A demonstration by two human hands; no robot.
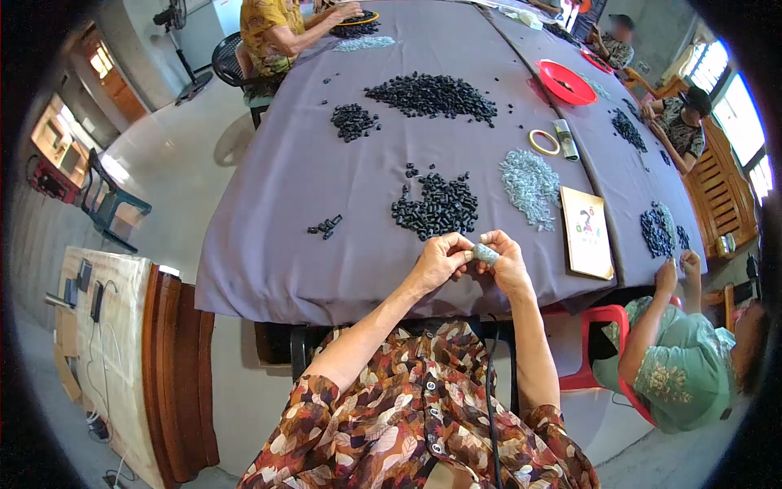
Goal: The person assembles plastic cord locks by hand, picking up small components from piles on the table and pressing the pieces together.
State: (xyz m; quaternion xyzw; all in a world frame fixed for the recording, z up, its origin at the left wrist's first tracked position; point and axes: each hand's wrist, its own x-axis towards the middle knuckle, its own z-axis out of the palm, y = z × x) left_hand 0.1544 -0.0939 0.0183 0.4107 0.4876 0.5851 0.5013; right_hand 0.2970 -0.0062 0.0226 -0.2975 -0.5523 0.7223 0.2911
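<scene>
Near the centre of the frame, the left hand (441, 265) and right hand (509, 265) meet at a small, pale-grey rounded piece (486, 254). The right thumb and forefinger grasp it, and the left fingertips are pinched together at its left end; whether they grip the piece or something thin on it, I cannot tell.

The piece is just below a loose heap of short black cylindrical pieces (440, 208), which lies directly on the grey-purple cloth (277, 236). Right of that heap are a pile of clear, slender pieces (529, 186) and a cream notebook with a printed cover (585, 236).

In the upper right, a round red plastic bowl (580, 95) holds a little dark matter at its bottom, too small to name. A second red vessel (596, 63), farther toward the corner, has dark contents that are indistinct. At the top, left of centre, a yellow-rimmed round tray (371, 19) contains black pieces, with a person's hands (349, 12) over it.
</scene>
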